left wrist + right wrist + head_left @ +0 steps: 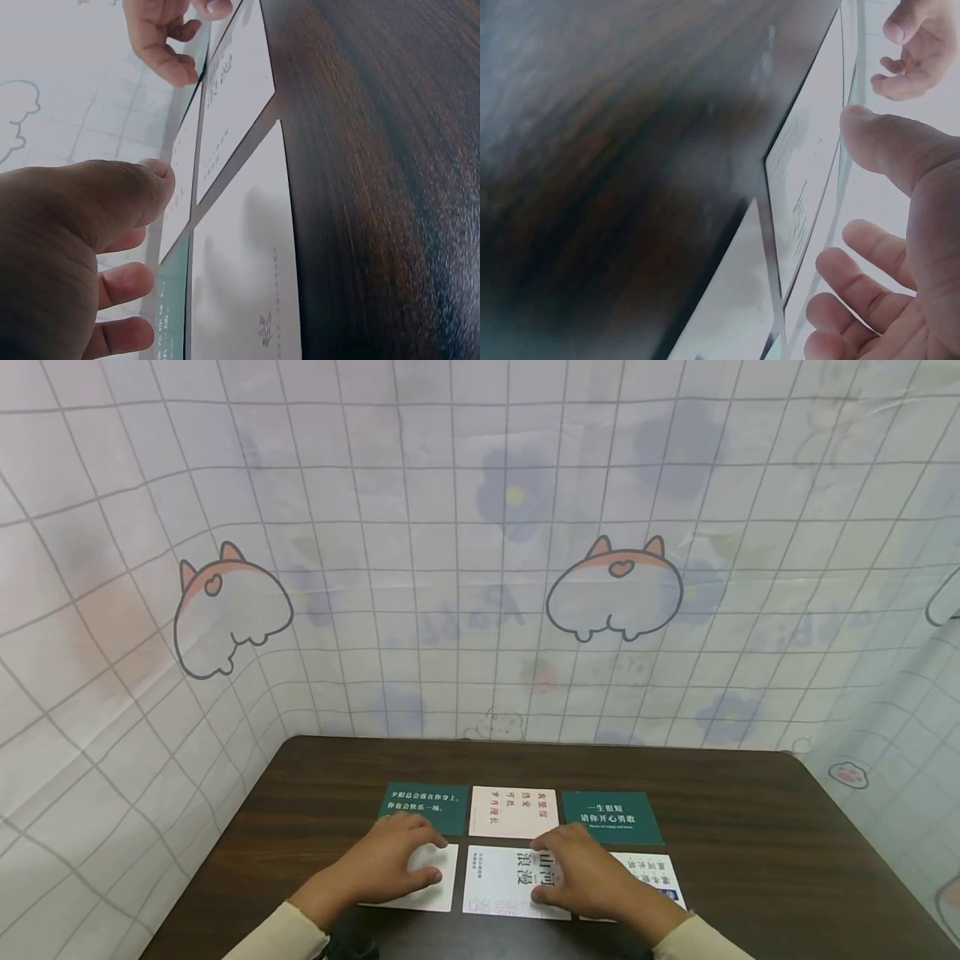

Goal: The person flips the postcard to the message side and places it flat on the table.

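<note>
Printed cards lie flat in two rows of three. Over the plain white card (pixel 442 889) at front left hovers my left hand (pixel 390 864), thumb and fingers apart with nothing between them. My right hand (pixel 588 875) hangs above the front right, partly covering the white card with blue print (pixel 660 870) and the edge of the white middle card with large dark characters (pixel 495 883). It holds nothing; its fingers are loosely bent in the right wrist view. Behind are a green card (pixel 446 821), a pale pink card with red writing (pixel 513 814) and another green card (pixel 615 828).
The cards rest on a dark wood-grain table (pixel 757 843) with rounded back corners. A white grid-patterned curtain (pixel 420 635) with cartoon prints surrounds its back and sides. A small dark object (pixel 352 947) shows beside the left sleeve.
</note>
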Available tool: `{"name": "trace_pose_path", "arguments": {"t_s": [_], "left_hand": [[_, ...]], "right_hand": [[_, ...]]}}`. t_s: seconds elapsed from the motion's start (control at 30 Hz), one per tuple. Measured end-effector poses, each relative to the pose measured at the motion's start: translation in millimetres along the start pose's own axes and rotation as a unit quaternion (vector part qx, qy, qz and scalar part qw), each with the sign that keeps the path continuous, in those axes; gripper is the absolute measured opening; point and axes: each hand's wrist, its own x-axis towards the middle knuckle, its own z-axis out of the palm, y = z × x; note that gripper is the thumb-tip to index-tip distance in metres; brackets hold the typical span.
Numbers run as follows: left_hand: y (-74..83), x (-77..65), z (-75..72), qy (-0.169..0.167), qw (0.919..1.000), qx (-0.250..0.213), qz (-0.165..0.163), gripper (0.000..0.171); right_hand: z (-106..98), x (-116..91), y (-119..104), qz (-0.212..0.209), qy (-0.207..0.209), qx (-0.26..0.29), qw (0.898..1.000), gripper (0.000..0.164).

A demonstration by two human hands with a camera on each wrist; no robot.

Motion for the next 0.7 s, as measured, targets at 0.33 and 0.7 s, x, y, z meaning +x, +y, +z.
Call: {"name": "trace_pose_path", "arguments": {"t_s": [0.33,0.7], "left_hand": [[0.7,5.0,6.9,-0.014,0.9998,0.007,-0.011,0.034],[5.6,9.7,9.0,-0.015,0.9998,0.008,-0.009,0.038]], "right_hand": [[-5,-6,7,0.015,-0.004,0.002,1.000,0.062],[-9,-13,17,0.020,0.010,0.004,1.000,0.064]]}}
